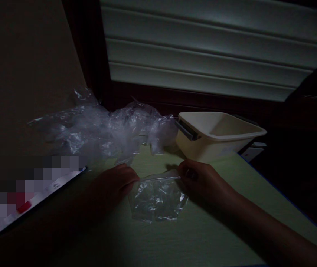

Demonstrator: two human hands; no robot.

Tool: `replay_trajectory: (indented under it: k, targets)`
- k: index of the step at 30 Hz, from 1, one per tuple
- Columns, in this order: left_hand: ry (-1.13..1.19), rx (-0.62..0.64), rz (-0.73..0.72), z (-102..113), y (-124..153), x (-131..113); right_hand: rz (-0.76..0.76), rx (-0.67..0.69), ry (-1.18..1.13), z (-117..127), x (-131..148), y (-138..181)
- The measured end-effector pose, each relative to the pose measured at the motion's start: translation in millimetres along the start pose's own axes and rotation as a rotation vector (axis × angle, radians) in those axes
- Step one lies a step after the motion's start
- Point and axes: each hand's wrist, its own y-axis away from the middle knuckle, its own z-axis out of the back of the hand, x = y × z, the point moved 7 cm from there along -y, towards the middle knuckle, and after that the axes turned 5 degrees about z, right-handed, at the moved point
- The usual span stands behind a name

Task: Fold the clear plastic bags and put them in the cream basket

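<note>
A small clear plastic bag point(158, 200) is stretched between my two hands, low over the green table point(216, 237). My left hand point(122, 178) pinches the bag's upper left corner. At its upper right corner, my right hand point(196, 174) is closed on the same edge, thumb and finger together. A straight band, like a zip seal, runs along the top edge between them. The bag looks flat and see-through, with creases that catch the light. Behind my hands lies a loose heap of clear plastic bags point(130, 126).
A cream plastic bin point(197, 144) with dark handles stands at the back right, near the table's blue edge. On the left, a bright screen-like panel point(38, 194) is partly blurred out. White slatted shutters point(203, 55) rise behind. The room is dim.
</note>
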Motion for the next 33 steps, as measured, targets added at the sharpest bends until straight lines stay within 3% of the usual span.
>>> replay_trajectory:
  k: [5,12,18,22,26,29,33]
  targets:
    - [-0.015,-0.001,-0.011,-1,2,0,0.146,-0.084,0.095,10,19,6]
    - [-0.070,0.008,0.006,-2,3,1,0.143,0.160,0.134,-8,29,7]
    - [-0.148,0.056,-0.012,-2,4,-4,0.237,0.198,0.206,-11,23,10]
    - [-0.314,0.069,-0.106,-2,8,-15,0.282,0.201,0.341,-15,29,11]
    - [-0.540,0.008,-0.244,0,13,-29,0.371,0.150,0.347,-19,52,11]
    - [-0.584,-0.036,-0.266,1,14,-33,0.442,0.265,0.356,-34,64,15]
    - [-0.511,0.002,-0.179,-2,13,-20,0.414,0.439,0.346,-52,57,24]
